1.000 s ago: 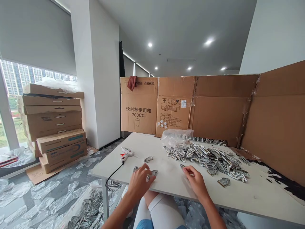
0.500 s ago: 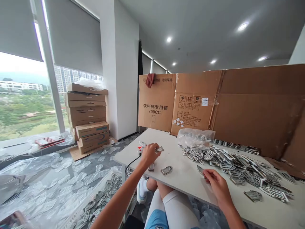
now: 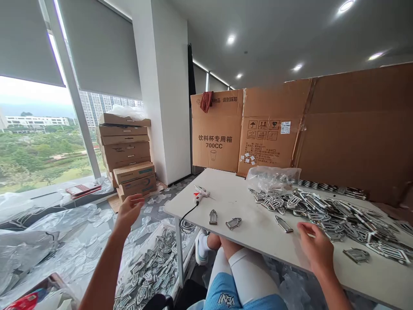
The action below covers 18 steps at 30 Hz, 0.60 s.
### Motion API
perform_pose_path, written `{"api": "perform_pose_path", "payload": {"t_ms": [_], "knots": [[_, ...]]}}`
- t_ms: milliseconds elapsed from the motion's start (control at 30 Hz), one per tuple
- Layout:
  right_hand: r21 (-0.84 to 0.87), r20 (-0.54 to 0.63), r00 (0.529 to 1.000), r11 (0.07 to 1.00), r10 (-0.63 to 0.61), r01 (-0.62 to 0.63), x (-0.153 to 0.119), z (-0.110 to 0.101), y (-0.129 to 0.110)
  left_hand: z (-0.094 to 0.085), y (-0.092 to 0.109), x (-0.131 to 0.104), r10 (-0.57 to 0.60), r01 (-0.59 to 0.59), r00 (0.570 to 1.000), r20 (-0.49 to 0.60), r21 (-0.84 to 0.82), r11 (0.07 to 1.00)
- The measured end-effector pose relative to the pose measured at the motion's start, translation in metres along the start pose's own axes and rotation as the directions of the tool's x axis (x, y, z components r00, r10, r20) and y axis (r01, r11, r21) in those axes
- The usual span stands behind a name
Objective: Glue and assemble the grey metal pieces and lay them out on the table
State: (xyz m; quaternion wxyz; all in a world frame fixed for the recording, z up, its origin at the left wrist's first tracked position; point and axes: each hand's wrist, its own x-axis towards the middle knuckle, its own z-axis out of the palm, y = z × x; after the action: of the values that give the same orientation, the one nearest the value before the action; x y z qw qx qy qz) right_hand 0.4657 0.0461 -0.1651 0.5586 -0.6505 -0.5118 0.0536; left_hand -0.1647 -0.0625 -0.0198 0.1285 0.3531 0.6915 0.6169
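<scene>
My left hand (image 3: 129, 211) is raised off the table's left side, over the floor strewn with plastic, its fingers apart and nothing in them. My right hand (image 3: 314, 245) hovers at the table's front edge with fingers parted and empty, just right of a metal arched piece (image 3: 284, 224). Two more such pieces, one upright-facing (image 3: 213, 217) and one slanted (image 3: 233, 222), lie near the front edge. Behind them rests a white glue gun (image 3: 201, 195) with a black cord. A large heap of similar pieces (image 3: 325, 213) covers the table's right part.
A basket (image 3: 155, 262) full of metal pieces stands below the table's left edge (image 3: 171, 206). Clear plastic bag (image 3: 274, 176) lies behind the heap. Cardboard panels (image 3: 217, 133) rise behind the table; stacked boxes (image 3: 125, 150) stand by the window. One piece (image 3: 356, 255) lies at front right.
My left hand has let go of a metal piece and moved left off the table, uncovering the glue gun. My right hand has released its piece onto the table. The view has shifted.
</scene>
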Motion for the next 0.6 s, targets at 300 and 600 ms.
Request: {"api": "perform_pose_path", "payload": {"t_ms": [300,600], "knots": [[-0.401,0.222,0.972,0.901,-0.082,0.167,0.007,-0.004,-0.005,0.084,0.051,-0.048,-0.236,0.519,0.837,0.494,-0.576,0.632],[-0.326,0.246,0.957,0.917,-0.151,0.229,0.001,-0.003,-0.035,0.131,0.081,-0.140,-0.266,0.739,0.597,0.756,-0.390,0.549]]}}
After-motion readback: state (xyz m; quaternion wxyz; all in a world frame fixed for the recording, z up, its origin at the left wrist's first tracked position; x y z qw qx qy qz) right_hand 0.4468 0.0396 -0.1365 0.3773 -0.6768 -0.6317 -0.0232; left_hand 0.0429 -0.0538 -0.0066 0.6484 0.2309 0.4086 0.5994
